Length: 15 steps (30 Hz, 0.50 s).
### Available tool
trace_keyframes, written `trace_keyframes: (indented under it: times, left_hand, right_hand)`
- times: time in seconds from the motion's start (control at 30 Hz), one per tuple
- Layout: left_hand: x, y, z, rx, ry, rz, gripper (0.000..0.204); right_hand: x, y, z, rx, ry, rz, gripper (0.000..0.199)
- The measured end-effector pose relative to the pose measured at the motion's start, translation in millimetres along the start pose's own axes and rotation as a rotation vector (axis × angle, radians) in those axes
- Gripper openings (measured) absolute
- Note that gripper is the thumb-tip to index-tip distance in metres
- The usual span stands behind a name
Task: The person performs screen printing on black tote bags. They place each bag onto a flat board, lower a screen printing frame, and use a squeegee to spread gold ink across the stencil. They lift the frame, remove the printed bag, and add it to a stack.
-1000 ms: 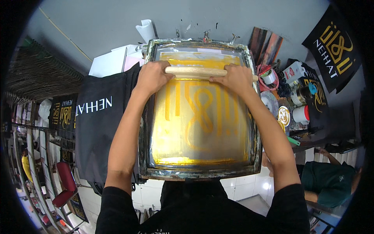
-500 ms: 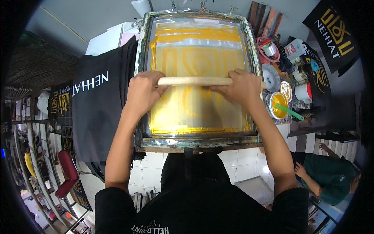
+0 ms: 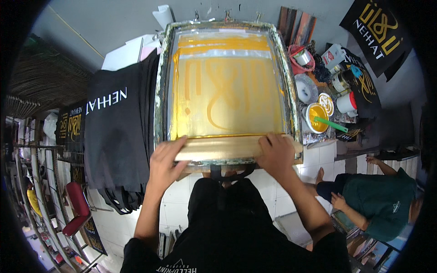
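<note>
A wooden squeegee [image 3: 223, 148] lies across the near end of a screen printing frame [image 3: 160, 91]. My left hand [image 3: 166, 159] grips its left end, fingers over the top and thumb on the near side. Its right end is in my right hand [image 3: 277, 152], which looks slightly blurred. Along the far side of the squeegee runs a thin line of gold ink. The mesh [image 3: 232, 95] beyond is coated yellowish, with a large curved design showing in darker gold. Thick gold ink [image 3: 223, 44] is smeared across the far end of the mesh.
Black printed tote bags [image 3: 118, 123] hang in a stack left of the frame. At the right stand a tub of gold ink [image 3: 317, 119] with a green spatula [image 3: 334, 125], a red-lidded jar [image 3: 347, 103] and cans. Another person in a green shirt [image 3: 378, 204] is at lower right.
Both hands have drawn the squeegee from the middle of the screen to its near edge, toward me. It has tilted, now showing its broad side. The printed design is more exposed.
</note>
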<state>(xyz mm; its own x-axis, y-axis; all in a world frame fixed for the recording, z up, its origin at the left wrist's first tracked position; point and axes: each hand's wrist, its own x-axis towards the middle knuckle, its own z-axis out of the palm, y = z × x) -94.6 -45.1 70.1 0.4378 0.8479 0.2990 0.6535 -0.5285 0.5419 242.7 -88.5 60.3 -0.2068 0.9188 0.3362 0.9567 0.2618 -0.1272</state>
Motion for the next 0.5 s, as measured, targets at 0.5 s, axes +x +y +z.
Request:
trace_keyframes:
  times: [0.5]
  left_hand:
    - [32.6,-4.2,-64.6,-0.237,0.747,0.18,0.136]
  right_hand:
    - [88.8,-0.6,-140.1,-0.03,0.567,-0.112,0.035]
